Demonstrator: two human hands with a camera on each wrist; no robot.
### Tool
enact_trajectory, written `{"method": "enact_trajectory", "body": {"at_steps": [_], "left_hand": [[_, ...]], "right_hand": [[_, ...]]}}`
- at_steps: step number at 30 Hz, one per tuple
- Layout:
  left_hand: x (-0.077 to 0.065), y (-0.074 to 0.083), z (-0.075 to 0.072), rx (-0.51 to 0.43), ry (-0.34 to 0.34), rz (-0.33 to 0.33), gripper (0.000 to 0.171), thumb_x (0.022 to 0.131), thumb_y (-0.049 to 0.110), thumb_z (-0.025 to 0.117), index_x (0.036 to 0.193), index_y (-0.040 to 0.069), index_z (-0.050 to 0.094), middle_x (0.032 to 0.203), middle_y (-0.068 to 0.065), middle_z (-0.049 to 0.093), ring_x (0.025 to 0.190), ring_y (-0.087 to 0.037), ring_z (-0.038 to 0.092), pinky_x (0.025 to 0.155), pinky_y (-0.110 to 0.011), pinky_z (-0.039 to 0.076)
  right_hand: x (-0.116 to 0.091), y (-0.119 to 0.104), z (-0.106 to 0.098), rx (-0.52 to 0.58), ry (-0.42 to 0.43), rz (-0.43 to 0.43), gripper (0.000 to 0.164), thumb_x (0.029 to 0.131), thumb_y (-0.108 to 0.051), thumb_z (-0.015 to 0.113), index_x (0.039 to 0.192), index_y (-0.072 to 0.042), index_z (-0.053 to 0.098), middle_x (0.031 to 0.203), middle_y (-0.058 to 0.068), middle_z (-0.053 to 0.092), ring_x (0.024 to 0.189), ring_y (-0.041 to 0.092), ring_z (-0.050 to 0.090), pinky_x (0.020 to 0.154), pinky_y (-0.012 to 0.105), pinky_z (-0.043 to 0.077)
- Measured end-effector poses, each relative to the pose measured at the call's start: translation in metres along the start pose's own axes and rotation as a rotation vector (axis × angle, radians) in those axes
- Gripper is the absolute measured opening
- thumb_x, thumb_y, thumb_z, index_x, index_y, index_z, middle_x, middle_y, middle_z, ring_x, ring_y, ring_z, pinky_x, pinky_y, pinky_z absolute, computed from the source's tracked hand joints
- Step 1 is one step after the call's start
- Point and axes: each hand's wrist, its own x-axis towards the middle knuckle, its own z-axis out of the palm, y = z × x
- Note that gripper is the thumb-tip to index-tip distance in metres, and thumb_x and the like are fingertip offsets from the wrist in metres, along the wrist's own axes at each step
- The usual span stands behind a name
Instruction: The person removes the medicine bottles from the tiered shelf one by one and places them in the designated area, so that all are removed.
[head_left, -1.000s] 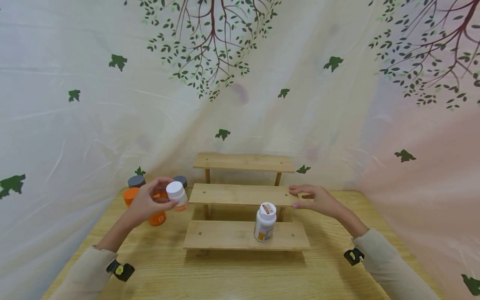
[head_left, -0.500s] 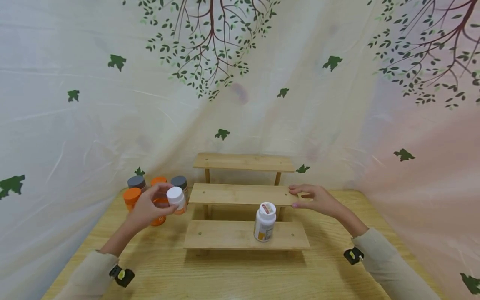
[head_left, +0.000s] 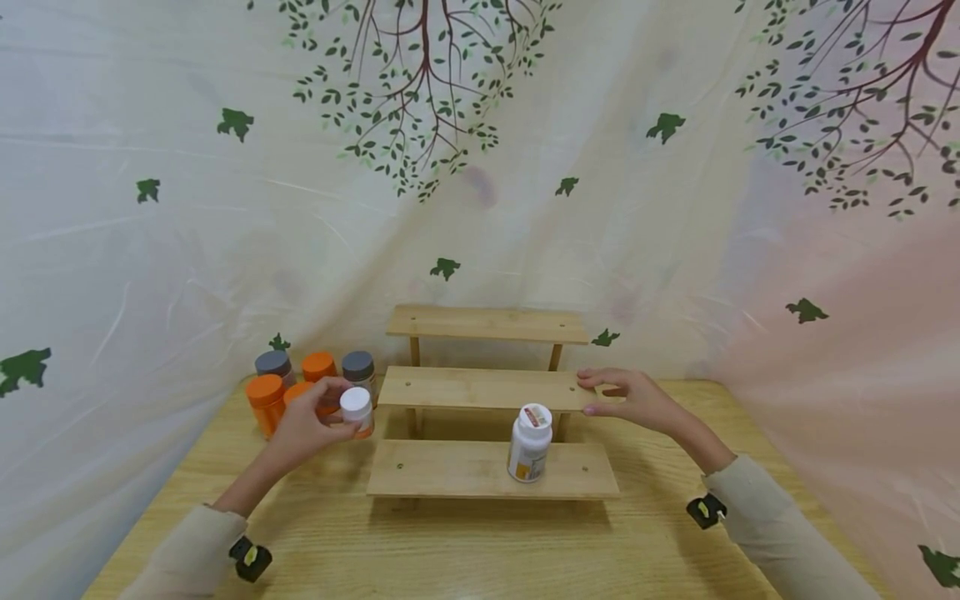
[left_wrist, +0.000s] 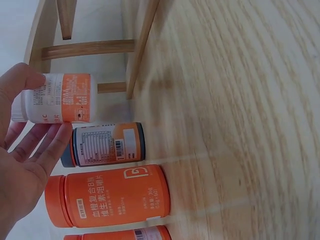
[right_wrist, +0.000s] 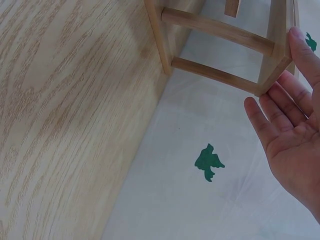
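Note:
My left hand (head_left: 306,423) holds a small white bottle (head_left: 356,406) with an orange label between thumb and fingers. It is left of the three-tier wooden shelf (head_left: 427,469), in front of a grey-lidded bottle (head_left: 358,367). In the left wrist view the white bottle (left_wrist: 62,98) is close to the shelf's legs. My right hand (head_left: 633,400) grips the right end of the middle tier, thumb at the front edge and fingers toward the back. In the right wrist view that hand (right_wrist: 300,125) is at the board's corner. A larger white bottle (head_left: 529,450) stands on the lowest tier.
Several orange bottles (head_left: 266,400) and another grey-lidded bottle (head_left: 273,364) stand on the wooden table (head_left: 480,554), left of the shelf. Behind the table hangs a pale curtain (head_left: 315,233) printed with leaves and branches.
My left hand has moved slightly right and down with the small white bottle, uncovering more of the orange bottles behind it. The right hand has stayed at the shelf.

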Motion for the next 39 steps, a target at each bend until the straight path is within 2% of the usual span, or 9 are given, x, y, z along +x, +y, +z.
{"method": "enact_trajectory", "body": {"at_steps": [8, 13, 23, 28, 33, 39], "left_hand": [[0.002, -0.009, 0.005, 0.038, 0.007, -0.021, 0.053, 0.077, 0.001, 0.087, 0.122, 0.001, 0.06, 0.115, -0.019, 0.07, 0.103, -0.03, 0.069, 0.084, -0.046, 0.062], [0.003, -0.013, 0.004, 0.052, 0.002, -0.039, 0.053, 0.077, 0.003, 0.087, 0.122, 0.0, 0.06, 0.117, -0.021, 0.069, 0.1, -0.033, 0.072, 0.083, -0.045, 0.062], [0.006, -0.019, 0.004, 0.106, 0.006, -0.018, 0.05, 0.078, 0.003, 0.087, 0.122, 0.0, 0.063, 0.117, -0.021, 0.07, 0.097, -0.035, 0.074, 0.083, -0.049, 0.062], [0.006, -0.025, 0.007, 0.101, -0.002, -0.025, 0.05, 0.078, 0.0, 0.086, 0.122, -0.001, 0.062, 0.117, -0.022, 0.07, 0.097, -0.036, 0.074, 0.081, -0.044, 0.063], [0.005, -0.025, 0.009, 0.118, -0.004, -0.048, 0.052, 0.079, -0.002, 0.084, 0.125, -0.003, 0.06, 0.119, -0.025, 0.068, 0.098, -0.037, 0.074, 0.083, -0.043, 0.063], [0.005, -0.024, 0.012, 0.125, 0.004, -0.059, 0.051, 0.08, -0.005, 0.082, 0.126, -0.006, 0.058, 0.118, -0.029, 0.068, 0.1, -0.041, 0.072, 0.084, -0.047, 0.062]], "right_hand": [[0.0, -0.001, 0.001, -0.005, 0.001, -0.002, 0.044, 0.089, -0.024, 0.08, 0.128, -0.006, 0.07, 0.146, 0.019, 0.058, 0.137, 0.043, 0.051, 0.103, 0.062, 0.05], [0.0, -0.001, 0.001, 0.004, -0.003, -0.008, 0.044, 0.089, -0.023, 0.079, 0.128, -0.005, 0.07, 0.147, 0.019, 0.057, 0.137, 0.044, 0.051, 0.103, 0.065, 0.049], [0.0, 0.001, 0.001, 0.006, -0.003, -0.009, 0.044, 0.089, -0.023, 0.079, 0.129, -0.006, 0.069, 0.147, 0.019, 0.057, 0.138, 0.044, 0.05, 0.103, 0.064, 0.049], [0.0, 0.0, 0.001, 0.008, -0.001, -0.008, 0.045, 0.089, -0.023, 0.079, 0.129, -0.005, 0.069, 0.147, 0.02, 0.057, 0.137, 0.044, 0.05, 0.103, 0.064, 0.049], [0.0, -0.001, 0.001, 0.009, 0.0, -0.005, 0.045, 0.089, -0.023, 0.079, 0.129, -0.004, 0.069, 0.147, 0.02, 0.057, 0.138, 0.045, 0.05, 0.103, 0.064, 0.049], [0.0, 0.0, 0.001, 0.01, 0.002, -0.003, 0.045, 0.089, -0.023, 0.079, 0.129, -0.006, 0.069, 0.147, 0.019, 0.057, 0.138, 0.044, 0.05, 0.103, 0.061, 0.05]]}}
